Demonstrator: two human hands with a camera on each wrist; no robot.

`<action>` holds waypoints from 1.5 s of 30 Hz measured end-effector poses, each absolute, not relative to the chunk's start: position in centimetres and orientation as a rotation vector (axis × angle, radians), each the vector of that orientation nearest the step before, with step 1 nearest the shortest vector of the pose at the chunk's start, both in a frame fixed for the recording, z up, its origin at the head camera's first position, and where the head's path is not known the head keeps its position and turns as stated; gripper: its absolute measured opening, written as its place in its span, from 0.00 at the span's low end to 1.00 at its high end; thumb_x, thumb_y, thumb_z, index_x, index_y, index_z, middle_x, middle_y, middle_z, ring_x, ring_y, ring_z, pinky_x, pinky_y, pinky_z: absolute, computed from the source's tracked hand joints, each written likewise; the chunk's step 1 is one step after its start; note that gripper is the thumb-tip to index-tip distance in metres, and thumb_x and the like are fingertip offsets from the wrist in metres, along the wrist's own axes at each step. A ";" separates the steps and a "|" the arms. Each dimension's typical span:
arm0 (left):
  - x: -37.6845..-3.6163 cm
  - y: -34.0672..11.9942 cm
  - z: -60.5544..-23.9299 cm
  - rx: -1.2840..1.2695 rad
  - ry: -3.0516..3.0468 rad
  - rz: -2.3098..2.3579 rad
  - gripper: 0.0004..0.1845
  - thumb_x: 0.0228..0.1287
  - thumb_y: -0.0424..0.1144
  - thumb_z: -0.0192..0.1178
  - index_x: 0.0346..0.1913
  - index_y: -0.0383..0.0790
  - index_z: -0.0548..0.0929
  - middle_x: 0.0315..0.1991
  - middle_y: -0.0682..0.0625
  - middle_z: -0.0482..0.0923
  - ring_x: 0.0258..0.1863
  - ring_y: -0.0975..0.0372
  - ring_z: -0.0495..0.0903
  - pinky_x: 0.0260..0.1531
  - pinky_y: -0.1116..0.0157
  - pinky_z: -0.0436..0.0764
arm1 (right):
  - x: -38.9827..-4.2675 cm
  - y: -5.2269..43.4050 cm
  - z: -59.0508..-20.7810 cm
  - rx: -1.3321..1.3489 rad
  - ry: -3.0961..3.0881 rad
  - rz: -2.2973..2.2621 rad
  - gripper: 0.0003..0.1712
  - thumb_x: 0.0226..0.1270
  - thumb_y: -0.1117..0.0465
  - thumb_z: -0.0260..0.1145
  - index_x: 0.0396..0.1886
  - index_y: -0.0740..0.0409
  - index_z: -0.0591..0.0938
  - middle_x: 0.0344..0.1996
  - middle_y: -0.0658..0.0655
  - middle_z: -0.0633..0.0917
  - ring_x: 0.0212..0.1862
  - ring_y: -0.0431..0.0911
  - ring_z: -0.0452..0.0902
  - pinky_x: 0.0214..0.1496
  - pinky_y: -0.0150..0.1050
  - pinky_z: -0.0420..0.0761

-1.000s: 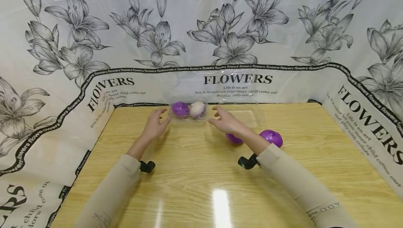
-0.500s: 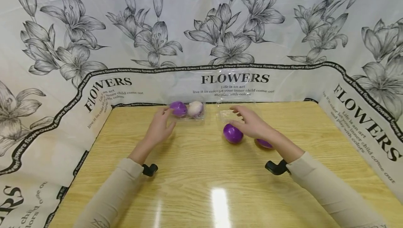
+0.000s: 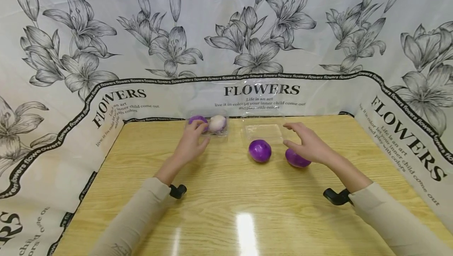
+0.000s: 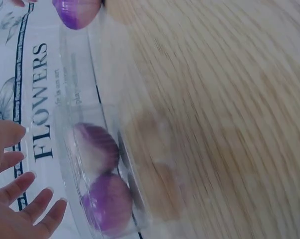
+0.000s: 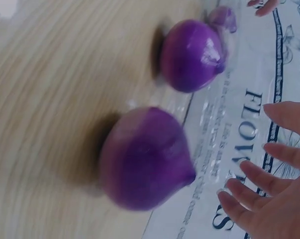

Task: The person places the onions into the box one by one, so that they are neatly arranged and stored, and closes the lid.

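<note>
The fingers (image 4: 16,186) of the left hand (image 3: 191,142) are hanging spread apart, with gaps showing between them. This hand is hiding part of a purple onion (image 4: 110,203), which is sitting in a clear box (image 4: 75,199). A white and purple onion (image 3: 218,123) is sitting next to it in the same box. I cannot tell if the left hand is touching the box.

The right hand (image 3: 308,144) is spreading its fingers too. It is hanging near the right onion (image 5: 146,162) and covering some of its top in the head view, but the wrist view is showing the fingers apart from it. The middle onion (image 3: 260,150) is lying to the left of that one, near an open clear tray (image 3: 263,131). Both of these purple onions are resting on the yellow wood surface (image 3: 216,193). Behind everything, a white cloth (image 3: 198,96) is showing gray flowers and black words.
</note>
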State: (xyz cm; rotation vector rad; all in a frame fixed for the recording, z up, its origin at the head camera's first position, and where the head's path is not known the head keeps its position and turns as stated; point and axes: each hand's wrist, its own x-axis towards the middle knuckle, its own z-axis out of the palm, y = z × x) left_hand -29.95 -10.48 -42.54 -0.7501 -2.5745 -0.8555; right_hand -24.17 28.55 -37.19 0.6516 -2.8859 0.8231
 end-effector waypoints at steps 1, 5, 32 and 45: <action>-29.9 -10.1 -42.5 -0.758 -2.575 -0.872 0.22 0.69 0.34 0.65 0.63 0.30 0.79 0.61 0.37 0.73 0.62 0.44 0.73 0.64 0.48 0.79 | -24.0 29.0 -37.3 0.658 -2.882 0.802 0.32 0.75 0.59 0.64 0.73 0.68 0.67 0.66 0.73 0.71 0.67 0.70 0.67 0.69 0.71 0.70; -29.6 -8.4 -42.3 -0.793 -2.571 -0.986 0.22 0.70 0.34 0.65 0.64 0.30 0.78 0.64 0.35 0.71 0.65 0.44 0.72 0.69 0.48 0.75 | -23.4 30.5 -38.1 0.686 -2.873 0.727 0.31 0.75 0.60 0.65 0.72 0.68 0.68 0.64 0.72 0.71 0.66 0.69 0.66 0.68 0.71 0.70; -31.1 0.2 -42.0 -0.590 -2.711 -1.586 0.37 0.73 0.40 0.62 0.78 0.37 0.59 0.69 0.35 0.67 0.56 0.46 0.81 0.52 0.58 0.88 | -22.1 33.8 -42.6 0.701 -2.892 0.767 0.35 0.67 0.58 0.74 0.68 0.67 0.73 0.63 0.72 0.71 0.63 0.70 0.69 0.63 0.72 0.76; -32.3 1.8 -42.3 -0.425 -2.826 -1.715 0.38 0.75 0.42 0.59 0.79 0.32 0.55 0.70 0.34 0.66 0.64 0.43 0.75 0.63 0.50 0.81 | -22.4 34.2 -43.5 0.681 -2.909 0.849 0.34 0.69 0.55 0.73 0.70 0.62 0.73 0.62 0.69 0.73 0.61 0.68 0.74 0.58 0.66 0.83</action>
